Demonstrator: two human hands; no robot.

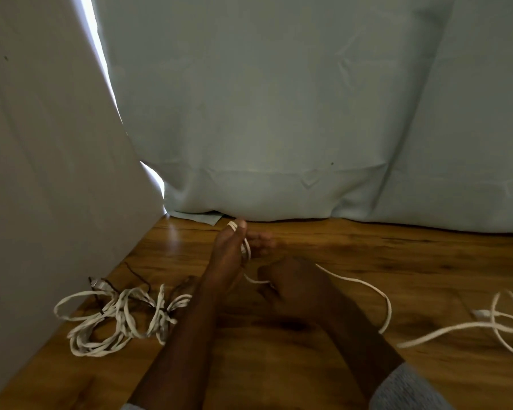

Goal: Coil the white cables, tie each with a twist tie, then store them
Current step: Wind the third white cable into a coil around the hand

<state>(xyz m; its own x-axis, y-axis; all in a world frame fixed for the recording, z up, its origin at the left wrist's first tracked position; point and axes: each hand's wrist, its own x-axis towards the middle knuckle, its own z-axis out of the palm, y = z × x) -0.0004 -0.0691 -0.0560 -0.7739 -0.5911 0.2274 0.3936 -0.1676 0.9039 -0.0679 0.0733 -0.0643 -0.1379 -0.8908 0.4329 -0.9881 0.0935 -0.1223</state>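
— Where is the white cable [365, 284]?
— It starts at the left hand [234, 250], looped over the thumb, and the right hand [290, 287] pinches it just beside. The rest trails off to the right across the wooden surface [308, 365].
— Is much done?
— Only a few loops seem wound. A messy pile of cables [122, 315] lies near the wall [42, 173], maybe tied already. Nothing looks stored yet.
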